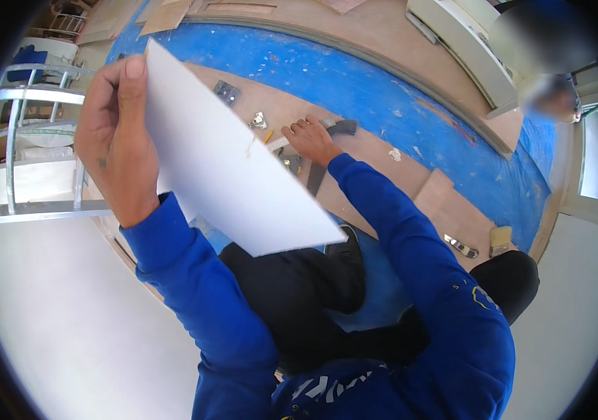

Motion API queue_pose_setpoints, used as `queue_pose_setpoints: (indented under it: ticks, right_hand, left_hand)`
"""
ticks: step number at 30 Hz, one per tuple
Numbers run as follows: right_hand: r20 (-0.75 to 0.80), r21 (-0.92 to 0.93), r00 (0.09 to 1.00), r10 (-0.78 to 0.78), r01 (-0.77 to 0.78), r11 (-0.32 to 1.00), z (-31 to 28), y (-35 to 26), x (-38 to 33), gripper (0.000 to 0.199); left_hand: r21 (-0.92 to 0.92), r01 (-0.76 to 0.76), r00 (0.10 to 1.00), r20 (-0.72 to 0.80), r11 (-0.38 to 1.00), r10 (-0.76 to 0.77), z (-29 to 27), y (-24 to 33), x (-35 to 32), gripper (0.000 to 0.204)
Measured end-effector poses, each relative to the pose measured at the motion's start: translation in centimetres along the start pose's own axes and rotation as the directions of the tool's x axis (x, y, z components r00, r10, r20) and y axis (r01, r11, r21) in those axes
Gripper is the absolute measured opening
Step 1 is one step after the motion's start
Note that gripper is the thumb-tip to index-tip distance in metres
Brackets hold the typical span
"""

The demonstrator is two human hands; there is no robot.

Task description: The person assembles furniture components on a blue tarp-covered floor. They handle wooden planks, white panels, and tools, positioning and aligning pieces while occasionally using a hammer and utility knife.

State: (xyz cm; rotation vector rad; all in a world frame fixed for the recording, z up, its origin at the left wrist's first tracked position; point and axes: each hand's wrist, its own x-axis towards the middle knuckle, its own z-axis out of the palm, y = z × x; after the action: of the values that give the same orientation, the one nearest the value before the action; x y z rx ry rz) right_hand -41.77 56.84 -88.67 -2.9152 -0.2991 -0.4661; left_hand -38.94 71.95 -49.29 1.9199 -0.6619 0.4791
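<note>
My left hand (120, 133) is raised and closed on the edge of a flat white panel (222, 154), thumb on its near face. The panel slants down to the right, across my view of my legs. My right hand (309, 140) reaches down to a brown board (383, 168), its fingers curled over a pale, ruler-like strip (279, 143). A dark curved piece (343, 127) lies just beyond that hand. Whether it joins the strip is hidden. Left of the hand are a yellow pencil-like stick (269, 136) and a small metal fitting (258, 120).
Blue sheeting (397, 91) covers the floor. A utility knife (461, 246) and a wide brush (500, 239) lie on the board's right end. A dark grey block (227, 92) sits behind the panel. A metal ladder (12, 154) stands at left; long boards (355, 42) lie at the back.
</note>
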Motion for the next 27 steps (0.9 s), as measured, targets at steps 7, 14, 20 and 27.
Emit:
queue_pose_setpoints:
  ticks: [7,14,20,27]
  right_hand:
    - [-0.169,0.186,0.950,0.263,-0.231,0.955,-11.6,3.5,-2.9,0.022]
    - [0.017,0.743,0.462,0.887,-0.600,0.298,-31.6,8.4,-9.5,0.032]
    - [-0.402,0.913,0.419,0.814,0.112,0.393,-46.0,10.4,-16.3,0.019]
    - [-0.498,0.600,0.457,0.737,-0.432,0.673,-54.4,3.2,-23.0,0.033]
  left_hand:
    - [-0.112,-0.078,0.942,-0.334,0.991,0.037,0.0,3.2,0.4,0.038]
    - [-0.109,-0.078,0.861,-0.508,0.991,0.012,1.3,3.2,0.6,0.035]
    - [-0.193,-0.139,0.944,-0.323,0.971,0.071,10.9,3.9,-2.1,0.019]
    - [-0.243,0.453,0.890,0.177,0.858,-0.420,24.1,-4.7,-17.9,0.022]
